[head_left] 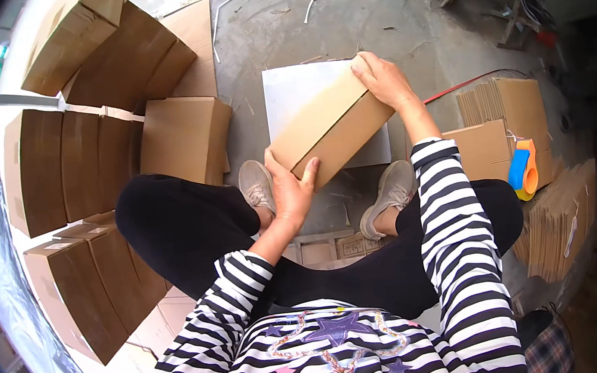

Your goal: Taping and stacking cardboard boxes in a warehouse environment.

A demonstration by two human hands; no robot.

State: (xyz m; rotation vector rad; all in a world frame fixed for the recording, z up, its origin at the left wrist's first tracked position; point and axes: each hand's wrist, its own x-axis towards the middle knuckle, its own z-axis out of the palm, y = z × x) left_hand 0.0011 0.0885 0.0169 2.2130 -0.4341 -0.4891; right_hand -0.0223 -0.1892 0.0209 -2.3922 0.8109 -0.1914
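Striped black-and-white sleeves [464,240] fill the bottom of the view, above black trousers and two grey shoes [390,193] planted on the concrete floor [337,23]. Between the feet the person holds a long brown cardboard box [328,126], tilted so that one end points toward the knees and the other away. Its near end sits in the left hand [291,187], whose palm cups the corner with the thumb up one side and the fingers curled round the other face, a loose but closed hold. At the far end the right hand [384,81] lies flat on top, fingers spread and wrapped over the upper edge. Under the box lies a pale flat sheet [285,86], probably card or board, though its material is hard to judge from here. To the person's left, made-up brown boxes [78,170] stand stacked in rows, with one more box [183,137] just beside the left knee. To the right, a bundle of flattened cartons [508,117] stands on edge, and a blue and orange tape dispenser [524,170] rests against it, near the right knee. More flat cartons [563,223] lean farther right.
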